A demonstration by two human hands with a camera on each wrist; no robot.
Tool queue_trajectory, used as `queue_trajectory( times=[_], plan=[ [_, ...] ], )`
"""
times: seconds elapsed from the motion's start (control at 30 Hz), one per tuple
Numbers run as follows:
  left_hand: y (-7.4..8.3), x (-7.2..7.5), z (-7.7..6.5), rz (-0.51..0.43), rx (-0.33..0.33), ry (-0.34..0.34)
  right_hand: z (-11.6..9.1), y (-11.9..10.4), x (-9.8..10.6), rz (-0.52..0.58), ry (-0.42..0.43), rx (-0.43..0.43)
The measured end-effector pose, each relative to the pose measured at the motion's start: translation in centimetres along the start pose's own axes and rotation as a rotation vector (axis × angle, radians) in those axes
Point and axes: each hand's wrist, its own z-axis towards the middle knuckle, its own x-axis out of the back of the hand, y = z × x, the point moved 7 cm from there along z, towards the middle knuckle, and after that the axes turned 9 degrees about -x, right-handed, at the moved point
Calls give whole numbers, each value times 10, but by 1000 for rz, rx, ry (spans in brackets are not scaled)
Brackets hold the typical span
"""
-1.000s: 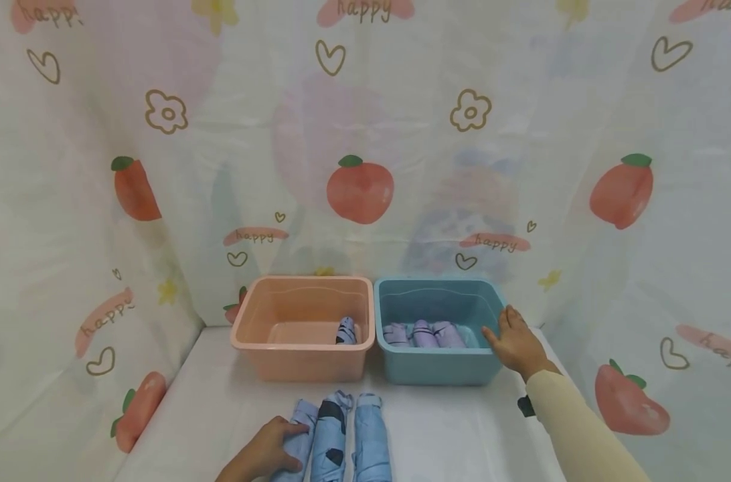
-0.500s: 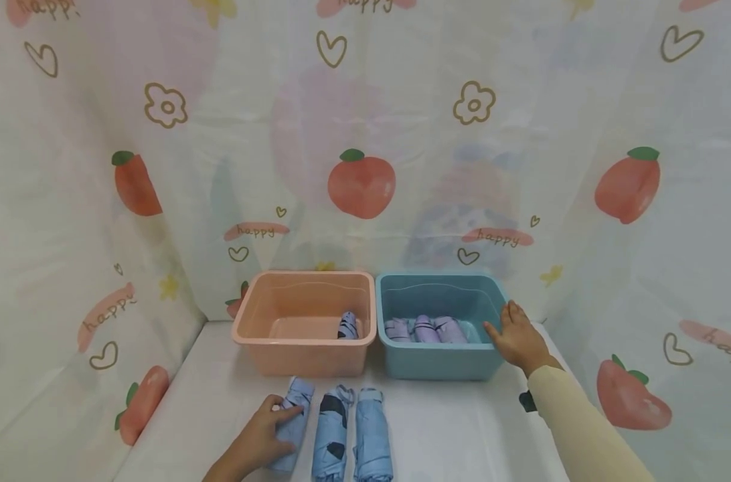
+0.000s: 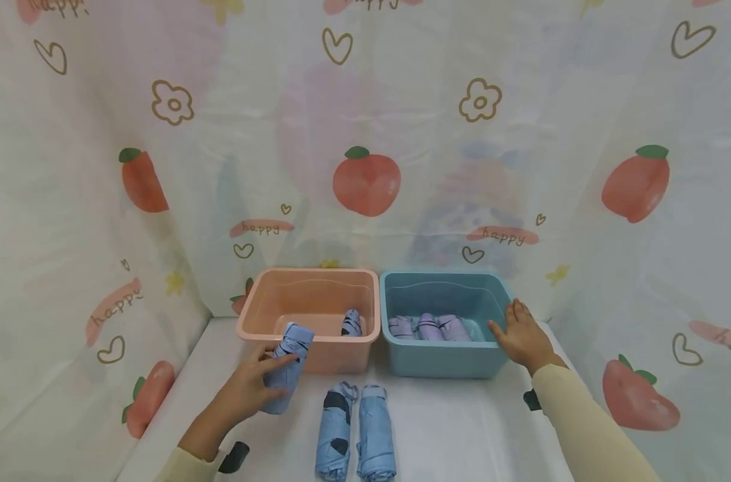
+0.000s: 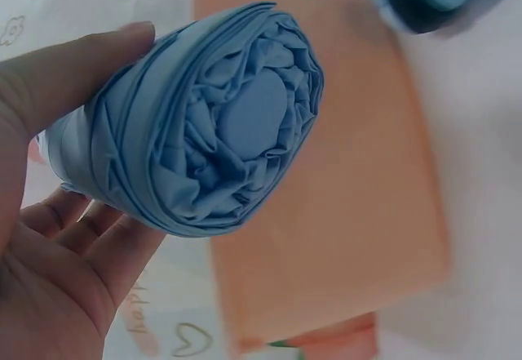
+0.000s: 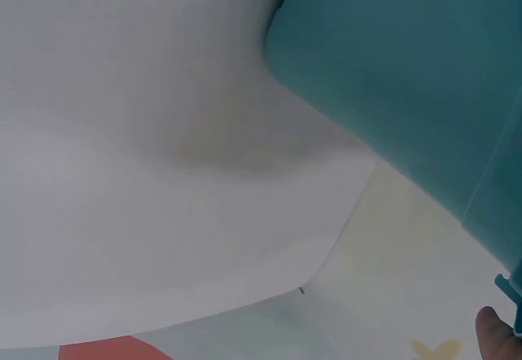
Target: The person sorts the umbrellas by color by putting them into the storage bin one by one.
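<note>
My left hand (image 3: 245,387) grips a folded light-blue umbrella (image 3: 287,375) in front of the peach-coloured bin (image 3: 317,355), clear of the table. In the left wrist view the crumpled, rolled end of this umbrella (image 4: 253,123) faces the camera, thumb on one side and fingers on the other. My right hand (image 3: 525,340) rests on the right rim of the teal bin (image 3: 446,360) with its fingers extended. Only a fingertip (image 5: 496,337) shows beside that rim in the right wrist view. Two folded blue umbrellas lie side by side on the table, one with dark patches (image 3: 333,435), one plain (image 3: 375,435).
Inside the peach bin, at its right side, lies a blue umbrella with dark markings (image 3: 351,324). Several lilac folded umbrellas (image 3: 429,328) lie in the teal bin. Both bins stand close together on the white table (image 3: 462,428), against a printed curtain (image 3: 365,120).
My left hand has lifted the leftmost blue umbrella from the table and carried it forward towards the peach bin. The right hand has stayed on the teal bin's rim.
</note>
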Motion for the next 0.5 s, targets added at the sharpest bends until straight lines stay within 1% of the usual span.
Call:
queue_trajectory(
  times=[0.17, 0.23, 0.33, 0.4, 0.5],
  plan=[
    [10, 20, 20, 50, -54, 16, 1, 0, 1, -1, 3, -2],
    [11, 25, 26, 70, -73, 18, 1, 0, 0, -1, 2, -5],
    [13, 32, 37, 89, -125, 25, 0, -1, 1, -3, 2, -5],
    [13, 36, 44, 96, -156, 31, -1, -1, 1, -9, 3, -6],
    [13, 42, 57, 93, -193, 23, -1, -1, 2, -7, 7, -5]
  ],
)
